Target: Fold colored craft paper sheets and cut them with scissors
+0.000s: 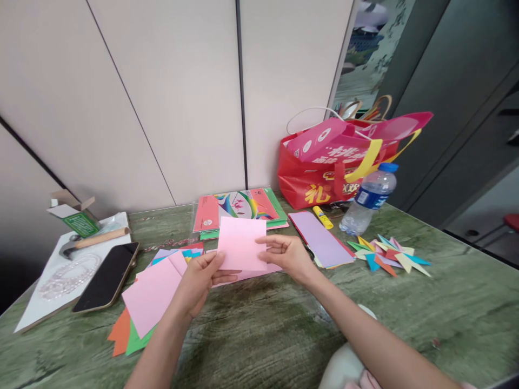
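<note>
A small pink sheet of paper [242, 243] is held up above the table between both hands. My left hand [201, 278] pinches its lower left corner with thumb and fingers. At the right edge, my right hand [288, 256] grips the same sheet, fingers bent over its front. Behind and below it, part of another pink paper [253, 274] lies on the table. Left of my left hand is a fanned pile of coloured paper, with pink sheets [156, 294] on top and green [138, 339] and orange [120, 330] ones sticking out underneath.
Paper packs [243, 208] lie at the back. Purple strips [322, 240], a yellow glue stick [323, 217], a water bottle [368, 200], folded coloured pieces [391, 254] and a red bag [298, 181] are on the right. A phone [108, 276], hammer [97, 239] and green box [79, 219] are on the left.
</note>
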Demonstrator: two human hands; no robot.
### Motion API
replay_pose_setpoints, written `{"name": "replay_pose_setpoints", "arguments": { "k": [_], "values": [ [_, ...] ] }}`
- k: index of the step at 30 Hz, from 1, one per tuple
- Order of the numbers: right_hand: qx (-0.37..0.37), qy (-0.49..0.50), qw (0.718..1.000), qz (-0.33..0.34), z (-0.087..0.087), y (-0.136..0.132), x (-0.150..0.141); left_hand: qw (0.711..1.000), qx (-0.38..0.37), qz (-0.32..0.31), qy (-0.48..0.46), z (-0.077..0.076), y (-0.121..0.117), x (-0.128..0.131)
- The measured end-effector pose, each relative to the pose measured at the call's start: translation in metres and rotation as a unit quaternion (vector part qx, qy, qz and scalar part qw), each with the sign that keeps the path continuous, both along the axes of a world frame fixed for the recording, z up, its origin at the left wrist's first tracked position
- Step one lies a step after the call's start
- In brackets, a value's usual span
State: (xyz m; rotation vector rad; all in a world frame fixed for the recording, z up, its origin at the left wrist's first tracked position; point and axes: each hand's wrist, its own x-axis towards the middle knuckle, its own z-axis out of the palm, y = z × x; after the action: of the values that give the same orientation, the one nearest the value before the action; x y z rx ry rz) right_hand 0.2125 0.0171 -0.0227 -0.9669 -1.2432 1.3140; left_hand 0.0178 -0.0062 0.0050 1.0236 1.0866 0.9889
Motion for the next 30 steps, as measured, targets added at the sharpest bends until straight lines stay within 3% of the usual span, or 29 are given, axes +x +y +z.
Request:
{"name": "replay_pose_setpoints", "arguments": {
  "k": [5,8,12,15,19,24,30],
  "values": [
    [0.029,-0.06,0.997,0.027,-0.003,0.0,-0.002,0.994,0.08,0.045,0.063,0.002,0.0,0.001],
    [0.097,-0.112,0.988,-0.053,-0.003,0.0,0.001,0.98,0.121,0.008,0.16,0.005,-0.002,0.0],
    [0.275,-0.232,0.919,-0.162,0.005,-0.004,0.004,0.941,0.171,-0.1,0.274,0.007,-0.005,0.001],
    [0.377,-0.316,0.862,-0.127,0.008,-0.011,0.0,0.915,0.176,-0.167,0.322,0.005,-0.007,0.003],
    [0.424,-0.392,0.815,-0.045,0.005,-0.018,-0.008,0.902,0.168,-0.202,0.342,0.002,-0.009,0.006],
    [0.407,-0.401,0.821,-0.002,0.005,-0.021,-0.013,0.89,0.186,-0.207,0.361,0.002,-0.011,0.009],
    [0.39,-0.404,0.827,-0.044,0.007,-0.014,-0.004,0.886,0.186,-0.219,0.365,0.005,-0.011,0.004]
  ]
}}
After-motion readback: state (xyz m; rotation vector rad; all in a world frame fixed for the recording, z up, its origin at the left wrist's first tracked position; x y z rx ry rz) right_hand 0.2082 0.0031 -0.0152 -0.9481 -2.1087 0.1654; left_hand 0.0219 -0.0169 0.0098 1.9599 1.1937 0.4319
